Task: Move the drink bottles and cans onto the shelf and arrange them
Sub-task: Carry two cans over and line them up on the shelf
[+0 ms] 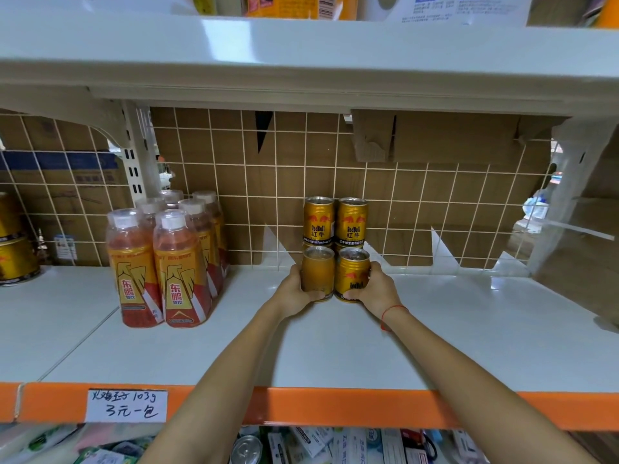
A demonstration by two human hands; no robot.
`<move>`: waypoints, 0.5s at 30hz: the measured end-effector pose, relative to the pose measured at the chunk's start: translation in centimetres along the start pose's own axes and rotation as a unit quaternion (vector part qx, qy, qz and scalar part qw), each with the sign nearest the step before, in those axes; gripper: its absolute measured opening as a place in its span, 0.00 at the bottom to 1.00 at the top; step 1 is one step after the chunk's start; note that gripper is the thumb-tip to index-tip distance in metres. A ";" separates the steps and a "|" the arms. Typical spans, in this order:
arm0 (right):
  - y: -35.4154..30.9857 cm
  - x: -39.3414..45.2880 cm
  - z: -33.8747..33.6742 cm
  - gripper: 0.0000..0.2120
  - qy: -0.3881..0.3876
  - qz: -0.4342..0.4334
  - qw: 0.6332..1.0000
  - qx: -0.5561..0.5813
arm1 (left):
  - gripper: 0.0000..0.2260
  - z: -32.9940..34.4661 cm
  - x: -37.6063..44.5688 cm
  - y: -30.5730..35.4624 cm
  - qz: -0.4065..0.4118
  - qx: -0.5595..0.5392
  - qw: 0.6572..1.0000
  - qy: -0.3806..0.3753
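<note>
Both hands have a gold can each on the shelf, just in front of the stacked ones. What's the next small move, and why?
Probably slide both cans back against the stacked Red Bull cans, then let go. The left hand holds the left can, the right hand the right can, standing side by side just ahead of that stack.

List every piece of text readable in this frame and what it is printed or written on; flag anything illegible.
"RedBull 红牛" – upper left can, stacked at the back.
"RedBull 红牛" – upper right can beside it.
"RedBull" – can in the right hand, partly covered.
"东鹏" – front bottles on the left.
"103g" and "3元一包" – handwritten price tag on the orange shelf edge; its first characters are unclear.
Small print on cans, upper-shelf packages and lower boxes: too blurred.
</note>
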State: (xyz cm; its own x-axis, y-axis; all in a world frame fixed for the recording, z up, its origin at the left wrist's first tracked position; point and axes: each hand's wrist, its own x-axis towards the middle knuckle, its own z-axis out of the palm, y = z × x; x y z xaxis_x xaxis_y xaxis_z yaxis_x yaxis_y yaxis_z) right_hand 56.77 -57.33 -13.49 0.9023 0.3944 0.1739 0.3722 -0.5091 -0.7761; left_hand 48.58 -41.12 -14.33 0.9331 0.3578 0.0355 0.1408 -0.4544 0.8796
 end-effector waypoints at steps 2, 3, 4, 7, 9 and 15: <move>-0.2 -0.1 0.0 0.33 -0.005 -0.003 1.000 0.002 | 0.32 -0.1 0.0 0.1 -0.005 0.003 1.000 -0.005; -0.3 -0.1 0.0 0.33 -0.007 -0.003 1.000 0.006 | 0.33 -0.2 -0.1 0.3 -0.007 0.002 1.000 -0.011; -0.4 -0.2 -0.1 0.34 -0.007 -0.004 1.000 0.012 | 0.36 -0.2 -0.2 0.6 -0.007 -0.001 1.000 -0.015; -1.0 -0.5 -0.3 0.40 -0.005 -0.010 0.999 0.035 | 0.43 -0.4 -0.8 1.4 -0.017 -0.017 1.000 -0.020; -1.6 -0.6 -0.6 0.45 0.003 -0.008 0.999 0.047 | 0.45 -0.8 -1.3 1.8 -0.017 -0.020 1.000 -0.012; -4.0 -1.3 -2.2 0.35 0.045 -0.012 0.999 0.025 | 0.45 -2.8 -3.3 4.0 0.001 0.042 0.999 0.019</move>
State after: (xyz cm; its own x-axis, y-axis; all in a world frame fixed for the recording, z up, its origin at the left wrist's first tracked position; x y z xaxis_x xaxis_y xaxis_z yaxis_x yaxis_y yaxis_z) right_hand 54.58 -57.47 -9.30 0.9098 0.3353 0.2446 0.3849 -0.4610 -0.7996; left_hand 45.11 -41.84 -9.63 0.9203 0.3871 0.0567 0.1677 -0.5214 0.8367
